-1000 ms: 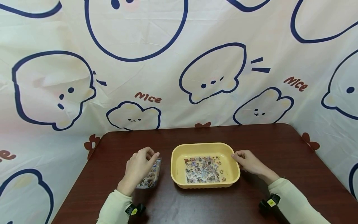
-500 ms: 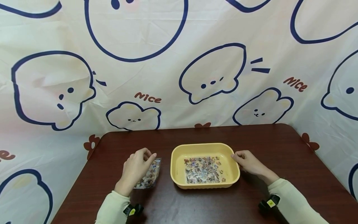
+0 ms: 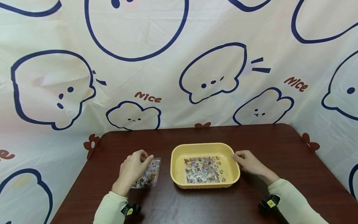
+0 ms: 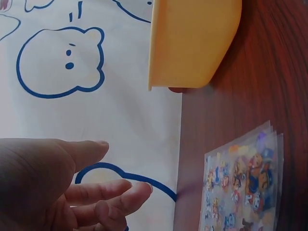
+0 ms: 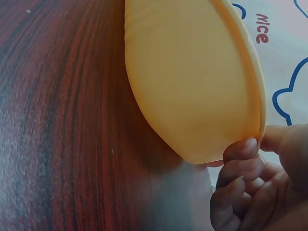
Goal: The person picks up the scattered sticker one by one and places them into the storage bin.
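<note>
In the head view you can see lots of little colourful bits (image 3: 202, 171) inside the yellow tub (image 3: 205, 186); both wrist views show only the tub's outside. The right hand (image 3: 250, 161) pinches the tub's edge between its thumb and bent fingers. The left hand (image 3: 131, 170) is near a see-through packet (image 3: 151, 177), left of the tub on the desk (image 3: 279, 149). The left wrist view shows cartoon pictures on the packet, and a gap between the thumb and loosely bent fingers, which hold nothing.
</note>
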The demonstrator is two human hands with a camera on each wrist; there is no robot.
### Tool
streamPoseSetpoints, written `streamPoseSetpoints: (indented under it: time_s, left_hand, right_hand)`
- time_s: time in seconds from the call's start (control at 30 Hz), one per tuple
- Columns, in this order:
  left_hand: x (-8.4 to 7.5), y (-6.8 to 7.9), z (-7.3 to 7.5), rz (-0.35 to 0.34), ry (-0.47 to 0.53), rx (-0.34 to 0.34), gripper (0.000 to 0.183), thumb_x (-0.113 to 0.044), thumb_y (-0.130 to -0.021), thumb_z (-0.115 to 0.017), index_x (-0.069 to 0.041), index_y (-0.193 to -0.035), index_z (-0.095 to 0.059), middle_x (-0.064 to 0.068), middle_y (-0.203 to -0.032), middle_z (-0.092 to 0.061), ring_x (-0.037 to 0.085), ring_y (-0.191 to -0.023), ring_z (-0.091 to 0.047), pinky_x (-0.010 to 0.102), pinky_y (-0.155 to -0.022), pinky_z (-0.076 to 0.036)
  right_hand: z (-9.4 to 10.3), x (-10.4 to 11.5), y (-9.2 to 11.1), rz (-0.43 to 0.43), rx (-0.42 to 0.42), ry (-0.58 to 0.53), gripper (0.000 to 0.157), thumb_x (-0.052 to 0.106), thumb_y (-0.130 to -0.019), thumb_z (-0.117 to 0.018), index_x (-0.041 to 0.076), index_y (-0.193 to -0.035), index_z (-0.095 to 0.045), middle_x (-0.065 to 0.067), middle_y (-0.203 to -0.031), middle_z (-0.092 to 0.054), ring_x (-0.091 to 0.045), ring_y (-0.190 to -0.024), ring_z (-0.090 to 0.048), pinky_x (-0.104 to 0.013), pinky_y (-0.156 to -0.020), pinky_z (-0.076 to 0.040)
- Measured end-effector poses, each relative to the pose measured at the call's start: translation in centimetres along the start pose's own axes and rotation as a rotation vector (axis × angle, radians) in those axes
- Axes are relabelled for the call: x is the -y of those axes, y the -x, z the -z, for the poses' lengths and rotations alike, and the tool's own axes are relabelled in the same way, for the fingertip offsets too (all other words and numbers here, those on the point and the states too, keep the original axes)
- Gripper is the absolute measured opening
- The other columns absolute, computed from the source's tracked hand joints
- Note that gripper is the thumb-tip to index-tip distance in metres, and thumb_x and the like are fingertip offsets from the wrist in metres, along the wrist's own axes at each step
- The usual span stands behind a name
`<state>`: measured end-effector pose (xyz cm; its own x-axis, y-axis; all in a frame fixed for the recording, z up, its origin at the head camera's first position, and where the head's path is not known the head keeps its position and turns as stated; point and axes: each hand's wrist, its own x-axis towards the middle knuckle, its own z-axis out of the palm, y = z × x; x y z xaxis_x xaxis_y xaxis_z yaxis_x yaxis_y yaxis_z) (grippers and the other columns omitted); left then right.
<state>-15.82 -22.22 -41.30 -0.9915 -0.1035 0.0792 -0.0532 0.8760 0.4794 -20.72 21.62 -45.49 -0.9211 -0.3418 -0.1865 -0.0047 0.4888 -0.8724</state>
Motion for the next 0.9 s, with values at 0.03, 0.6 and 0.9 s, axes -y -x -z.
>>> streamPoseSetpoints:
  time_s: [0.03, 0.6, 0.9]
  left_hand:
    - [0.1, 0.0, 0.0, 0.002, 0.000, 0.002, 0.030, -0.041, -0.098, -0.064, -0.011, -0.095, -0.068, 0.002, -0.078, -0.070, 0.013, -0.058, -0.054, 0.030, -0.051, -0.039]
    - [1.2, 0.0, 0.0, 0.026, -0.028, -0.022, 0.033, -0.042, -0.100, -0.061, -0.009, -0.099, -0.066, 0.001, -0.067, -0.063, 0.015, -0.051, -0.050, 0.032, -0.047, -0.036]
    - [2.0, 0.0, 0.1, 0.028, -0.055, -0.027, 0.033, -0.041, -0.099, -0.062, -0.009, -0.098, -0.066, 0.001, -0.067, -0.063, 0.014, -0.052, -0.051, 0.032, -0.049, -0.036]
  right_hand:
    - [0.0, 0.0, 0.0, 0.001, 0.001, -0.002, 0.039, 0.028, -0.108, -0.048, 0.001, -0.080, -0.055, 0.001, -0.059, -0.045, -0.009, -0.046, -0.040, -0.024, -0.045, -0.036]
    - [-0.1, -0.2, 0.0, 0.006, -0.004, 0.029, 0.038, 0.026, -0.109, -0.046, 0.002, -0.081, -0.057, 0.002, -0.057, -0.045, -0.008, -0.045, -0.039, -0.023, -0.045, -0.035]
    - [0.0, -0.4, -0.1, -0.002, -0.013, 0.024, 0.038, 0.026, -0.109, -0.046, 0.003, -0.080, -0.056, 0.001, -0.057, -0.045, -0.009, -0.045, -0.039, -0.024, -0.045, -0.035]
